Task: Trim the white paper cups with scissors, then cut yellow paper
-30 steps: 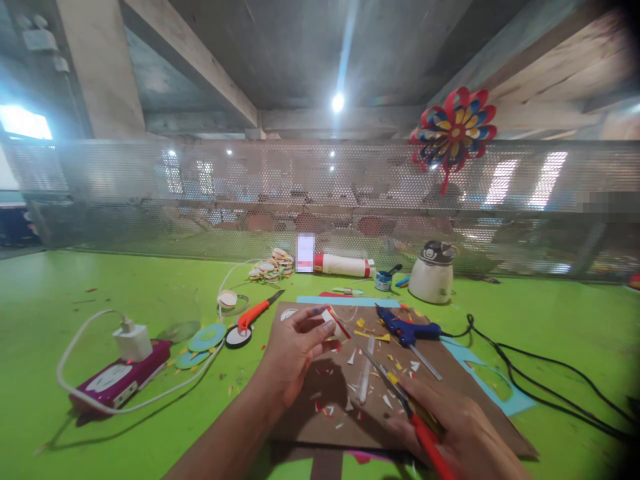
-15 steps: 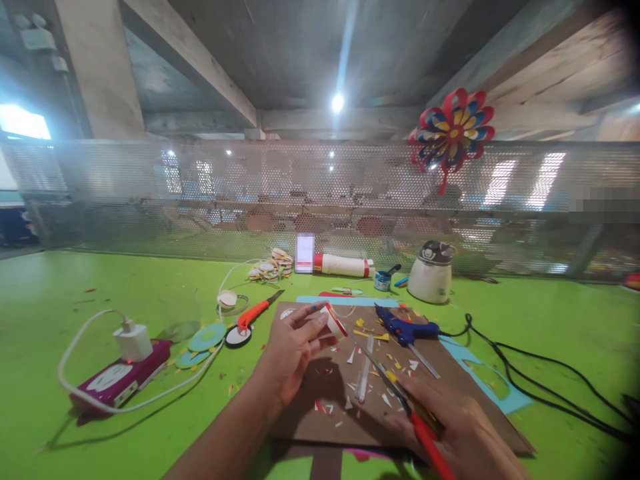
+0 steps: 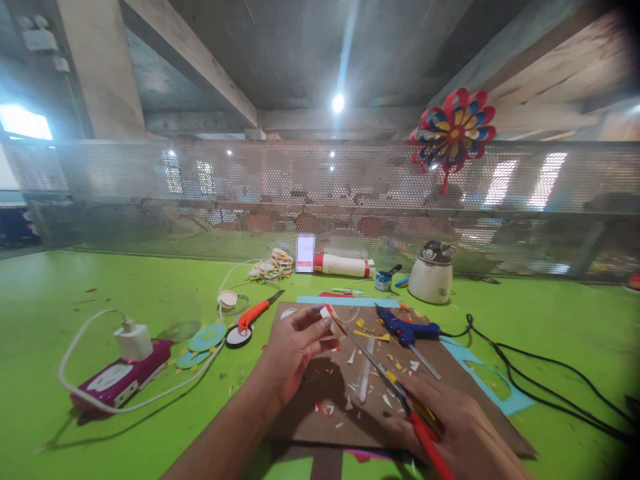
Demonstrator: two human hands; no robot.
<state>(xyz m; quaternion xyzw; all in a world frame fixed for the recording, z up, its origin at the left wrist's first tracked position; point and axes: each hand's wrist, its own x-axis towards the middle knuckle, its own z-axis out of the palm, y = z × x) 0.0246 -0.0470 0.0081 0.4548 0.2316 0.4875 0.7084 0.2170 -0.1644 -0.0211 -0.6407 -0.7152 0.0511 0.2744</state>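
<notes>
Between the thumb and fingers of my left hand (image 3: 300, 337) is a small white paper piece with a red edge (image 3: 331, 319), held tilted over the brown board. My right hand (image 3: 450, 417) grips red-handled scissors (image 3: 387, 383). Their long grey blades point up and left, and the tips reach the lower edge of the paper piece. Whether the blades are parted is too small to tell. A yellow and dark strip (image 3: 427, 417) also shows in the right hand, partly hidden by the fingers. White, red and yellow scraps (image 3: 350, 357) lie on the brown board (image 3: 305, 423) below.
A blue glue gun (image 3: 407, 329) lies at the board's right, its black cord (image 3: 520, 360) running right. To the left are an orange-handled knife (image 3: 255, 313), light-blue rings (image 3: 207, 338) and a purple power strip (image 3: 145, 363). Behind stand a phone (image 3: 305, 252), a white tube (image 3: 345, 265) and a cream-coloured pot (image 3: 430, 280).
The scissors' tips have come up against the edge of the white and red paper piece. My left hand has turned the piece slightly.
</notes>
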